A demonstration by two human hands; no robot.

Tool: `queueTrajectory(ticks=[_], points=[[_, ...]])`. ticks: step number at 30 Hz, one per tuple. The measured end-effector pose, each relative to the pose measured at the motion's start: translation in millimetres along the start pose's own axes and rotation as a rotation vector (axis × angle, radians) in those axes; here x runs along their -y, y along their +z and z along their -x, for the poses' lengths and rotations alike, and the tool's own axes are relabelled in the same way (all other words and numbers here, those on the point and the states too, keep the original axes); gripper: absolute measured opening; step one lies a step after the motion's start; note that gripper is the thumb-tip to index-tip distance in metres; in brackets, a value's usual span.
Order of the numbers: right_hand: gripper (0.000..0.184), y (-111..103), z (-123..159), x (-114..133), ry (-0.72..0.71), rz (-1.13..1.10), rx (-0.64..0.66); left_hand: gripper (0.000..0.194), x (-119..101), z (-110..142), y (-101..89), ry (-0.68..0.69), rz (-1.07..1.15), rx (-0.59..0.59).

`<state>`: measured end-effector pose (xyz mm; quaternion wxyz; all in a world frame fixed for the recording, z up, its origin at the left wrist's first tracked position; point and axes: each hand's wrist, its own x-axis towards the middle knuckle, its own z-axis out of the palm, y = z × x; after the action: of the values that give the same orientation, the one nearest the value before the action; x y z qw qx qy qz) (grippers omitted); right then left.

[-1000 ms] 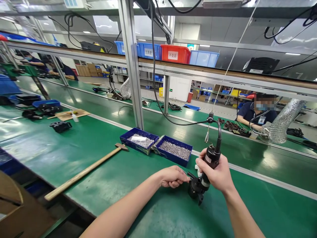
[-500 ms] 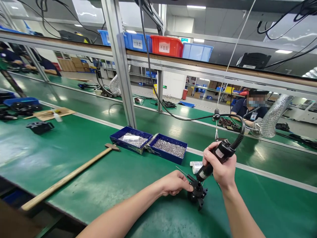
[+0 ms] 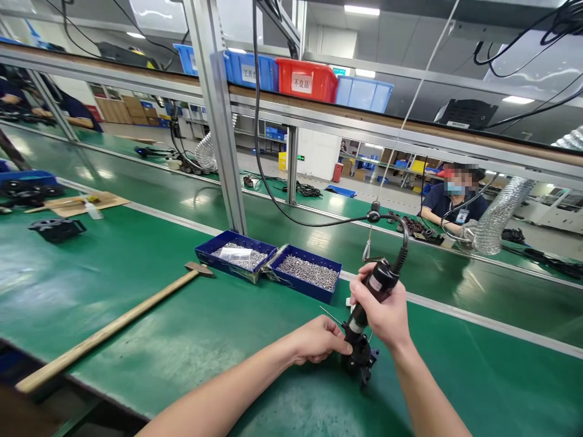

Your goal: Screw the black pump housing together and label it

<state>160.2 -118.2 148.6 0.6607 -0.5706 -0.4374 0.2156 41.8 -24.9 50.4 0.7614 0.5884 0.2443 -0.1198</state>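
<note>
Since the earlier frame, the black cylindrical power screwdriver [image 3: 380,282] has swung more upright, and its nose has come in nearer the left hand [image 3: 321,340]. That nose now sits at the upper edge of the small black moulded part [image 3: 363,353] — contact itself is too small to tell. The part rests on the green-topped bench [image 3: 255,321]. The right hand [image 3: 387,308] is wrapped firmly round the screwdriver, whose pale sticker is unreadable; the left pinches the part's near edge between thumb and curled fingers.

Beyond the part stand two navy plastic trays of small metal pieces, the nearer tray [image 3: 300,285] and the farther tray [image 3: 228,266]; left of it lies a wooden-handled hammer [image 3: 112,328]. High beyond it, the red plastic bin [image 3: 314,73] reads 不良品 — the blue plastic bin [image 3: 265,67] beside that shows 工具, the rest blocked by a cable.
</note>
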Motion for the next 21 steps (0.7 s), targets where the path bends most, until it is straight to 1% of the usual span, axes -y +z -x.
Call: queueTrajectory(ticks=[1,2,3,4,6,7,8,9,12,14,17,19,21], points=[[0.035,4.1,1.5,-0.6,-0.010,0.088,-0.134,0.041,0.0,0.0,0.4,0.006,0.016,-0.002],[0.037,7.5,2.9,-1.5,-0.019,0.151,-0.235,0.042,0.6,-0.5,0.8,0.014,0.032,-0.003],[0.038,9.7,4.1,-2.7,-0.022,0.166,-0.265,0.042,1.5,-1.1,1.2,0.023,0.043,-0.003],[0.037,10.4,4.9,-4.0,-0.020,0.124,-0.211,0.041,2.6,-1.9,1.6,0.029,0.048,-0.003],[0.032,7.3,5.2,-7.2,-0.006,-0.052,0.027,0.040,4.7,-3.4,2.4,0.036,0.055,-0.002],[0.031,4.4,4.8,-8.9,-0.006,-0.150,0.120,0.040,5.5,-3.9,2.8,0.040,0.057,-0.003],[0.031,1.3,4.2,-10.6,-0.012,-0.248,0.179,0.040,6.0,-4.3,3.2,0.042,0.060,-0.003],[0.033,-1.5,3.4,-12.2,-0.026,-0.343,0.200,0.040,6.3,-4.5,3.5,0.042,0.064,-0.005],[0.042,-4.9,1.7,-15.8,-0.088,-0.571,0.168,0.042,6.6,-4.9,3.9,0.037,0.073,-0.004],[0.045,-3.3,1.8,-17.4,-0.123,-0.612,0.172,0.043,7.0,-5.4,3.9,0.039,0.077,-0.008],[0.044,0.9,3.9,-20.2,-0.171,-0.535,0.096,0.043,7.2,-5.9,3.9,0.043,0.074,-0.015],[0.045,2.6,5.9,-22.0,-0.198,-0.447,0.058,0.042,6.5,-5.6,4.3,0.036,0.069,-0.020],[0.042,3.3,7.3,-22.8,-0.200,-0.350,0.033,0.042,5.2,-4.9,4.9,0.026,0.063,-0.032]])
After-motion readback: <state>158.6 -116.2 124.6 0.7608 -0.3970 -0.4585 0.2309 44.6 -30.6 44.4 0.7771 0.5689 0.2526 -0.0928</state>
